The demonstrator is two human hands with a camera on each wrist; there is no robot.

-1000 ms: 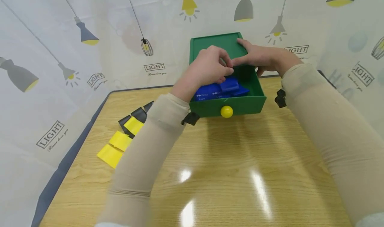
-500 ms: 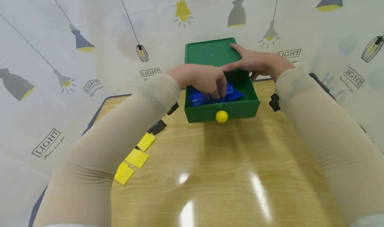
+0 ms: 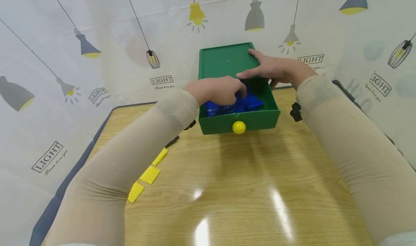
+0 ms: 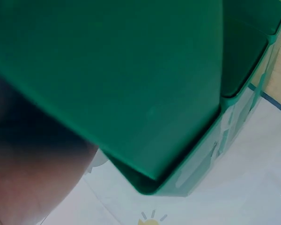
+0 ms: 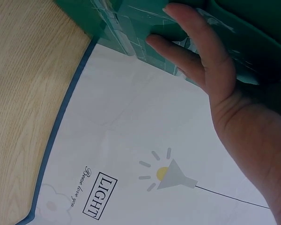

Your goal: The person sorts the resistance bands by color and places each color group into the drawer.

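You're at a makeshift tabletop filming corner by the look of it; home, lab or office, can't tell. In front of you: a wood-grain table (image 3: pixel 247 188), closed in at the back and sides by a pale printed sheet (image 3: pixel 221 27), creased, so more like cloth or film than paint. You've got hanging-lamp drawings (image 3: pixel 255 16) in grey, dark blue and yellow, plus repeated "LIGHT" lettering (image 3: pixel 161 80). A dark blue band (image 5: pixel 67 103) borders your tabletop along the sheet. Black wrist gear (image 3: pixel 296 111) on you fits a recording setup.
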